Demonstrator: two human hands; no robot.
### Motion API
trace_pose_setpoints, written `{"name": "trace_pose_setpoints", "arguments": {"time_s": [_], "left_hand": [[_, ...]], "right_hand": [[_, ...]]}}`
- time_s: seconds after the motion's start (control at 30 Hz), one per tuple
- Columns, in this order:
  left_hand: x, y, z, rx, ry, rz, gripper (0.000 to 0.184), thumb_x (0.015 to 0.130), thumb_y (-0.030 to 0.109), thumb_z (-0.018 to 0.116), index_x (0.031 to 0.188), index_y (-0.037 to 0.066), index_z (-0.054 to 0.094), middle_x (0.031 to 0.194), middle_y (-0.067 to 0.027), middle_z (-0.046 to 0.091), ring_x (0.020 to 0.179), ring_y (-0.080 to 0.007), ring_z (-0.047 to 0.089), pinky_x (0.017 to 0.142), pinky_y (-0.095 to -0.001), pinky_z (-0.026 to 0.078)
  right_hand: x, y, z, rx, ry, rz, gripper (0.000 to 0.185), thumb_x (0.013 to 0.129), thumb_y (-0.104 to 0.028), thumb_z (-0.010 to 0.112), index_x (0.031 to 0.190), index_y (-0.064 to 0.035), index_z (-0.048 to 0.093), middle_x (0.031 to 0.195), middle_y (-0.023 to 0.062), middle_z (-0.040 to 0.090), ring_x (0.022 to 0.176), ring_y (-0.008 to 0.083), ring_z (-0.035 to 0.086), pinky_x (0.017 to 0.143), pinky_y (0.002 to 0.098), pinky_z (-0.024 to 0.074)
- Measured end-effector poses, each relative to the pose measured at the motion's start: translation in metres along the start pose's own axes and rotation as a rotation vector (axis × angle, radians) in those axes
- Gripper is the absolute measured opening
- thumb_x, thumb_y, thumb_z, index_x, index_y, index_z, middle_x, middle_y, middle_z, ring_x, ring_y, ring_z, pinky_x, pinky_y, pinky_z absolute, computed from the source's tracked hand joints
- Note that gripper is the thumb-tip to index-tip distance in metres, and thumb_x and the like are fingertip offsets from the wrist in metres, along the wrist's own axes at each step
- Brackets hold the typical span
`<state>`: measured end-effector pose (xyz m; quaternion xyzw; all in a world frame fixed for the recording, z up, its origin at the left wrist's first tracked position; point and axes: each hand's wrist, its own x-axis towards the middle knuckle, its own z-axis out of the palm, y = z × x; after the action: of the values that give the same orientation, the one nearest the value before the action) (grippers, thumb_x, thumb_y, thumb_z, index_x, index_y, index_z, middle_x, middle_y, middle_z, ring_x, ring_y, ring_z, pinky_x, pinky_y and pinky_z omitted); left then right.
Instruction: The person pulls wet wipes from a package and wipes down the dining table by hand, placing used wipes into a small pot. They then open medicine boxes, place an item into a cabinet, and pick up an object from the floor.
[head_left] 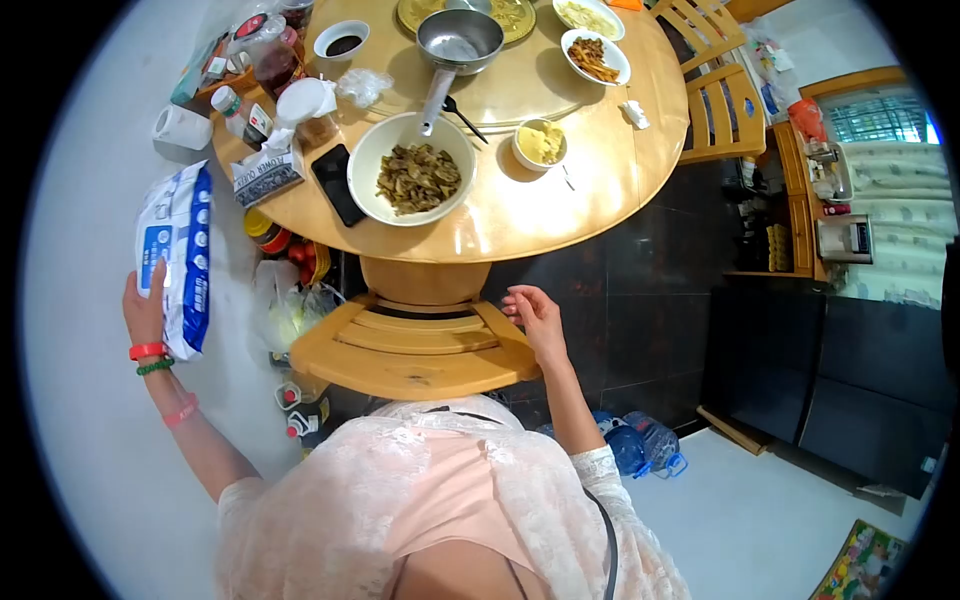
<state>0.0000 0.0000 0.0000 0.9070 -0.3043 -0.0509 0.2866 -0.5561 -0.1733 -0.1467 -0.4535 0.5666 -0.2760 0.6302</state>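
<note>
My left hand [146,308] grips the near left edge of a white and blue plastic package [182,260], a finger lying over its front. The package stands on end at the left, against the white surface. Over the right end of the wooden chair back [415,360], my right hand [538,318] hangs with loosely bent fingers slightly apart and nothing visible in them. In front of me on the round table [540,225] is a white bowl [362,190] of dark chopped food, with a black phone [338,186] at its left.
A metal pan [460,42], a small bowl of yellow food [540,144], two more food dishes and a bowl of dark liquid [341,41] stand on the table. Jars and a tissue pack [268,177] crowd its left edge. Water bottles [640,445] lie on the floor at right.
</note>
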Motion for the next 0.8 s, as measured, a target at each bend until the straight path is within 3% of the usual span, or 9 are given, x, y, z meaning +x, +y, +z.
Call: {"name": "trace_pose_setpoints", "arguments": {"time_s": [0.07, 0.1, 0.17, 0.2, 0.37, 0.43, 0.6, 0.7, 0.8], "left_hand": [[-0.027, 0.033, 0.018, -0.179, -0.094, 0.035, 0.046, 0.086, 0.036, 0.064, 0.103, -0.006, 0.058, 0.092, -0.0135, 0.065, 0.080, -0.0160, 0.059, 0.074, -0.0274, 0.048], [-0.032, 0.086, -0.017, -0.146, 0.062, 0.196, 0.040, 0.085, 0.030, 0.066, 0.104, -0.005, 0.058, 0.091, -0.0105, 0.065, 0.080, -0.0137, 0.059, 0.073, -0.0259, 0.048], [-0.118, 0.121, 0.021, -0.330, -0.215, 0.121, 0.034, 0.085, 0.024, 0.067, 0.105, -0.003, 0.058, 0.091, -0.0081, 0.064, 0.079, -0.0112, 0.059, 0.071, -0.0242, 0.048], [-0.160, 0.145, 0.058, -0.435, -0.302, 0.073, 0.032, 0.085, 0.022, 0.067, 0.103, -0.002, 0.058, 0.090, -0.0068, 0.064, 0.078, -0.0101, 0.058, 0.071, -0.0236, 0.048], [-0.245, 0.227, 0.163, -0.619, -0.363, -0.013, 0.025, 0.082, 0.019, 0.070, 0.092, -0.001, 0.058, 0.085, -0.0048, 0.064, 0.073, -0.0081, 0.057, 0.065, -0.0236, 0.047], [-0.266, 0.248, 0.203, -0.470, -0.338, 0.050, 0.025, 0.081, 0.018, 0.070, 0.092, -0.001, 0.059, 0.083, -0.0063, 0.064, 0.072, -0.0081, 0.057, 0.064, -0.0241, 0.047], [-0.283, 0.286, 0.279, -0.518, -0.280, 0.040, 0.030, 0.080, 0.020, 0.071, 0.096, -0.003, 0.059, 0.085, -0.0115, 0.067, 0.073, -0.0143, 0.062, 0.067, -0.0283, 0.049], [-0.284, 0.293, 0.310, -0.447, -0.244, 0.005, 0.035, 0.080, 0.025, 0.071, 0.096, -0.003, 0.057, 0.083, -0.0155, 0.066, 0.074, -0.0189, 0.064, 0.066, -0.0305, 0.049], [-0.269, 0.292, 0.354, -0.424, -0.173, 0.044, 0.032, 0.081, 0.026, 0.069, 0.090, -0.002, 0.054, 0.080, -0.0186, 0.064, 0.072, -0.0274, 0.064, 0.064, -0.0359, 0.048]], "right_hand": [[0.018, -0.007, -0.008, -0.015, -0.023, -0.075, 0.017, 0.092, -0.011, 0.054, 0.107, -0.0046, 0.060, 0.090, 0.0034, 0.064, 0.079, 0.0097, 0.061, 0.067, 0.0221, 0.0488], [0.065, 0.007, 0.020, 0.185, -0.112, -0.183, 0.017, 0.092, -0.011, 0.054, 0.107, -0.0046, 0.060, 0.090, 0.0034, 0.064, 0.079, 0.0097, 0.061, 0.067, 0.0221, 0.0488], [0.027, 0.020, -0.051, -0.024, -0.008, -0.155, 0.012, 0.089, -0.008, 0.057, 0.099, -0.0024, 0.062, 0.088, 0.0053, 0.065, 0.074, 0.0096, 0.061, 0.063, 0.0224, 0.0485], [0.028, 0.026, -0.112, -0.198, 0.039, -0.242, 0.015, 0.085, -0.009, 0.061, 0.097, -0.0015, 0.062, 0.085, 0.0079, 0.064, 0.073, 0.0145, 0.062, 0.064, 0.0256, 0.0496], [0.105, -0.008, -0.147, -0.585, 0.110, -0.606, 0.027, 0.078, -0.014, 0.067, 0.101, -0.0002, 0.060, 0.092, 0.0148, 0.060, 0.084, 0.0252, 0.061, 0.075, 0.0343, 0.0500], [0.133, -0.025, -0.152, -0.620, 0.117, -0.649, 0.033, 0.076, -0.016, 0.068, 0.103, 0.0000, 0.059, 0.100, 0.0179, 0.056, 0.090, 0.0294, 0.058, 0.080, 0.0378, 0.0487], [0.210, -0.050, -0.120, -0.441, -0.001, -0.588, 0.035, 0.076, -0.015, 0.066, 0.107, -0.0004, 0.057, 0.105, 0.0198, 0.054, 0.091, 0.0324, 0.057, 0.081, 0.0397, 0.0476], [0.240, -0.052, -0.116, -0.700, 0.112, -0.658, 0.033, 0.078, -0.014, 0.063, 0.108, -0.0009, 0.056, 0.106, 0.0197, 0.054, 0.097, 0.0347, 0.054, 0.083, 0.0417, 0.0463], [0.263, -0.066, -0.120, -0.884, 0.077, -0.971, 0.033, 0.076, -0.014, 0.062, 0.108, -0.0036, 0.057, 0.111, 0.0183, 0.053, 0.104, 0.0379, 0.048, 0.083, 0.0466, 0.0437]]}}
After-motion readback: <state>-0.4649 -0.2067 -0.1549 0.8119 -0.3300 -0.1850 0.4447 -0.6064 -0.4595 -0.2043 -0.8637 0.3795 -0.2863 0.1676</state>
